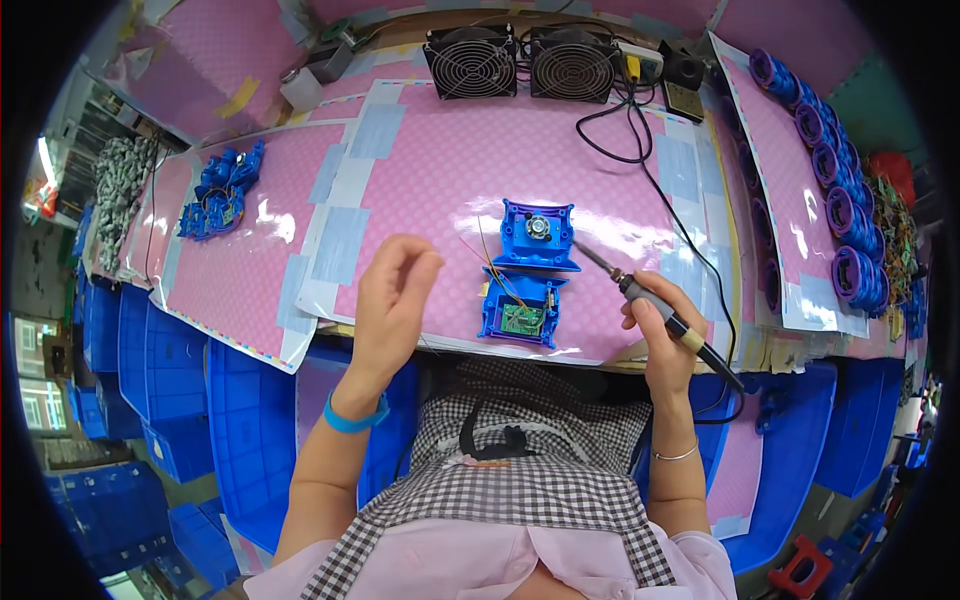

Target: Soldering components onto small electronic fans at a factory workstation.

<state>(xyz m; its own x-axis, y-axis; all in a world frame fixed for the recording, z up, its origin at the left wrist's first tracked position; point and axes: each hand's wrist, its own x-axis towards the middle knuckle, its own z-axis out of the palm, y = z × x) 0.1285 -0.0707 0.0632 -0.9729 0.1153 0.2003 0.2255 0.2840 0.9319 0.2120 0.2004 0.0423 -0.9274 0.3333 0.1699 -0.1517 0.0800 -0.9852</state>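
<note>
My right hand (664,325) is wrapped round a soldering iron (668,318) with a dark handle. Its tip points up and left, close to the right edge of a blue plastic housing half (521,250) that carries a round metal speaker-like part (538,228). Just below lies a second blue housing half (490,325) with a green circuit board (522,319) inside. Thin wires (497,268) rise from the board toward the upper left. Left of both halves, my left hand (395,300) hovers with thumb and fingers brought together; anything between them is too small to make out.
Two black fans (473,66) stand at the back, and a black cable (690,230) crosses the table's right side. More blue parts (220,190) lie at the left. Blue-and-purple round parts (845,220) line the right shelf. Blue bins (245,430) sit below the table edge.
</note>
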